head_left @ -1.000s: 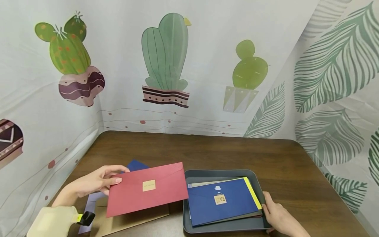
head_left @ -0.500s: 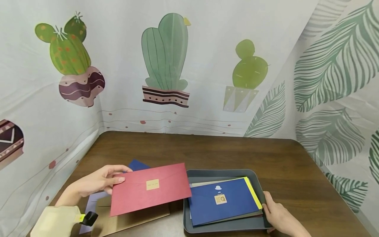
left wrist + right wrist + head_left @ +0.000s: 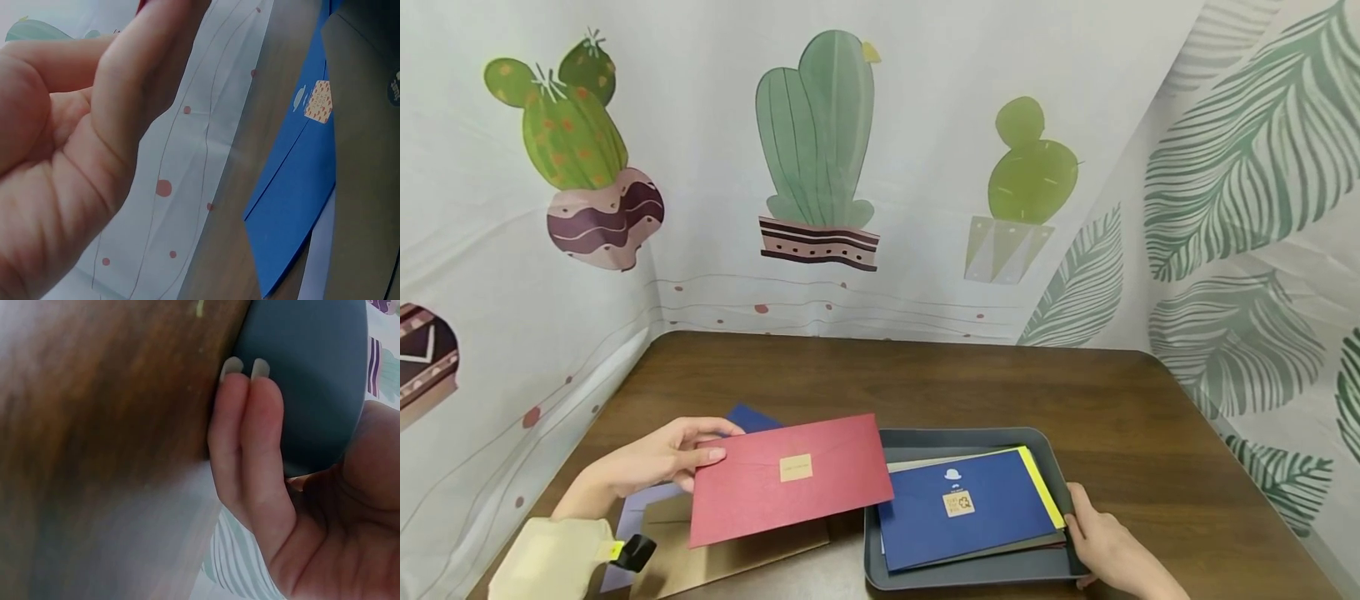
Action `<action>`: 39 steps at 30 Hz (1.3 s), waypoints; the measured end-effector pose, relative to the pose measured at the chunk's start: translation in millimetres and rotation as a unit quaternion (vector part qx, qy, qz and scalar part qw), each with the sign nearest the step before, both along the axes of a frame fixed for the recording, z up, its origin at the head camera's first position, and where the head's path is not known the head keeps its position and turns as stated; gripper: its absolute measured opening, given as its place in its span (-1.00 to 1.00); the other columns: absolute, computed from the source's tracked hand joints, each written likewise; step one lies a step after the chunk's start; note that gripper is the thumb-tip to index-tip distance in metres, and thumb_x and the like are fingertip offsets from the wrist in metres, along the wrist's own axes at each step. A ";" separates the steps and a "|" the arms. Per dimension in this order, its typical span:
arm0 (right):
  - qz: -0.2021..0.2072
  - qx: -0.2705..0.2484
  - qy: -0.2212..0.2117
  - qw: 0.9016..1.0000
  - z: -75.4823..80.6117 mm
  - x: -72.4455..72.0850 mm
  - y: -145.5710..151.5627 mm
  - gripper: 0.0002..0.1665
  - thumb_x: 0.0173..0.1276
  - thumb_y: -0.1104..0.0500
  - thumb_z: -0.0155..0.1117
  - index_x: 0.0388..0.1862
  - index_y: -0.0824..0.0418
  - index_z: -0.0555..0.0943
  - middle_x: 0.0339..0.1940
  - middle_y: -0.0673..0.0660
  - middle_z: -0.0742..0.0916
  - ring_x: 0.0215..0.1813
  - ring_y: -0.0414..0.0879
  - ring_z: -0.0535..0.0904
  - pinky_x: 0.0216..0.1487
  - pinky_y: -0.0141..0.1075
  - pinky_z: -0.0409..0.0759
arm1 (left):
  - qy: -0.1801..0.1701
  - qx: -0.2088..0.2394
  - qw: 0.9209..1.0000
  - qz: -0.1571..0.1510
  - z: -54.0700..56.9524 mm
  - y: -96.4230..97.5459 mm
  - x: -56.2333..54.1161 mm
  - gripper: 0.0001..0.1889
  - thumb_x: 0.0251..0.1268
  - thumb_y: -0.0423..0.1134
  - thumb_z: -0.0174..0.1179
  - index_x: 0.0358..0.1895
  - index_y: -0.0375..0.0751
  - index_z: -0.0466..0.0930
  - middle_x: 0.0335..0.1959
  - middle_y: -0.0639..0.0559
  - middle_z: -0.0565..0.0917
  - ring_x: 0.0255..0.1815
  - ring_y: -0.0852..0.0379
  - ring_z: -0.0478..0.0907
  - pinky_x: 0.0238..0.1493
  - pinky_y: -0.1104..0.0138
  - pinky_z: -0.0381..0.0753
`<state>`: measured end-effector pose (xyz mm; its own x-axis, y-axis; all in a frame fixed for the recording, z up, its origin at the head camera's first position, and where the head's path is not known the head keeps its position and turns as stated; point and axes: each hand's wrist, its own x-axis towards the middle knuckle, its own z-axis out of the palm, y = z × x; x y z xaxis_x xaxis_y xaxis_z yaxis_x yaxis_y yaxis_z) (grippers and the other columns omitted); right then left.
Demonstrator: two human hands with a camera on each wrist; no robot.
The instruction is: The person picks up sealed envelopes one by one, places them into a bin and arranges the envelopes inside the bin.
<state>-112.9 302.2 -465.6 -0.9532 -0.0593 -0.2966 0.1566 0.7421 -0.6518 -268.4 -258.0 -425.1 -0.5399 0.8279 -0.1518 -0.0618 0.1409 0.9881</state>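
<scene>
we have the red envelope (image 3: 790, 500) off the worktop (image 3: 865, 379), pinched at its upper left corner by the left hand (image 3: 662, 460), thumb across the face and fingers behind. its right end reaches over the left edge of the tray (image 3: 981, 573) (whether it touches there, we cannot tell). in the tray we see a blue envelope (image 3: 977, 521) on top of a loose stack, a yellow edge (image 3: 1042, 487) sticking out at its right. our right hand (image 3: 1107, 537) grips the tray's right side, fingers against the outer wall.

below the red envelope lies a brown envelope (image 3: 730, 567), with a lilac one (image 3: 632, 510) to its left and a second blue envelope (image 3: 755, 417) poking out behind. patterned cloth (image 3: 925, 167) hangs beyond.

we would call this the transfer step, red envelope in the air between the two groups. if it is bound for the stack, the next move calls for carrying it farther right, levelling it over the blue envelope and letting go, with the tray held steady.
</scene>
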 end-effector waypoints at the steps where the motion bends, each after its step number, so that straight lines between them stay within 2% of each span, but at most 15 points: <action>1: -0.002 -0.003 -0.001 1.000 0.0 0.2 0.0 -0.61 0.52 0.31 -0.14 0.27 0.22 0.13 -0.29 0.17 0.68 -0.46 -0.09 0.63 -0.46 -0.24 0.57 | -0.001 0.001 1.000 -0.002 0.4 0.8 0.0 -0.62 0.54 -0.40 -0.16 0.29 -0.53 0.17 0.02 -0.11 0.66 -0.20 0.12 0.70 -0.22 0.16 0.72; 8: -0.003 0.012 0.016 1.000 -0.6 1.4 -1.2 -0.63 0.51 0.31 -0.12 0.24 0.20 0.15 -0.34 0.15 0.68 -0.45 -0.12 0.62 -0.48 -0.28 0.56 | -0.010 0.018 1.000 -0.020 2.1 7.0 0.3 -0.64 0.53 -0.41 -0.17 0.29 -0.50 0.21 0.01 -0.14 0.66 -0.23 0.16 0.68 -0.24 0.22 0.73; 16: -0.029 0.011 -0.009 0.999 -0.5 -1.0 -3.4 -0.58 0.51 0.32 -0.12 0.29 0.22 0.14 -0.29 0.17 0.69 -0.52 -0.08 0.64 -0.42 -0.20 0.58 | -0.015 0.035 0.999 -0.026 1.4 16.7 -0.6 -0.64 0.53 -0.43 -0.19 0.29 -0.51 0.20 0.01 -0.15 0.66 -0.21 0.15 0.69 -0.22 0.21 0.73; 21: -0.014 -0.012 -0.012 1.000 -0.5 1.1 -1.5 -0.58 0.52 0.30 -0.14 0.29 0.23 0.12 -0.29 0.17 0.68 -0.46 -0.07 0.65 -0.48 -0.22 0.59 | -0.026 0.043 0.998 -0.031 1.8 22.2 -0.1 -0.63 0.54 -0.43 -0.20 0.30 -0.52 0.18 0.03 -0.15 0.66 -0.19 0.13 0.69 -0.20 0.19 0.72; 27: -0.027 0.001 -0.008 1.000 -0.4 -0.1 -3.6 -0.59 0.51 0.30 -0.13 0.29 0.20 0.15 -0.30 0.17 0.69 -0.50 -0.08 0.64 -0.46 -0.22 0.59 | -0.035 0.052 0.997 -0.034 -0.5 30.5 0.0 -0.63 0.54 -0.43 -0.21 0.31 -0.51 0.18 0.06 -0.18 0.64 -0.14 0.08 0.69 -0.16 0.13 0.72; 32: -0.003 -0.011 0.002 1.000 -1.0 2.6 -1.7 -0.61 0.52 0.30 -0.16 0.27 0.22 0.12 -0.34 0.17 0.67 -0.44 -0.09 0.65 -0.54 -0.26 0.59 | -0.039 0.049 0.998 -0.030 -0.6 39.9 0.9 -0.62 0.54 -0.41 -0.18 0.32 -0.47 0.20 0.07 -0.19 0.64 -0.11 0.05 0.69 -0.13 0.09 0.71; 39: -0.007 -0.022 -0.001 1.000 -1.1 2.1 -0.9 -0.60 0.52 0.30 -0.16 0.28 0.21 0.12 -0.32 0.18 0.67 -0.45 -0.07 0.65 -0.55 -0.25 0.59 | -0.030 0.029 0.999 -0.021 -1.5 53.6 1.4 -0.63 0.54 -0.35 -0.13 0.31 -0.41 0.27 0.02 -0.18 0.66 -0.17 0.08 0.70 -0.15 0.07 0.71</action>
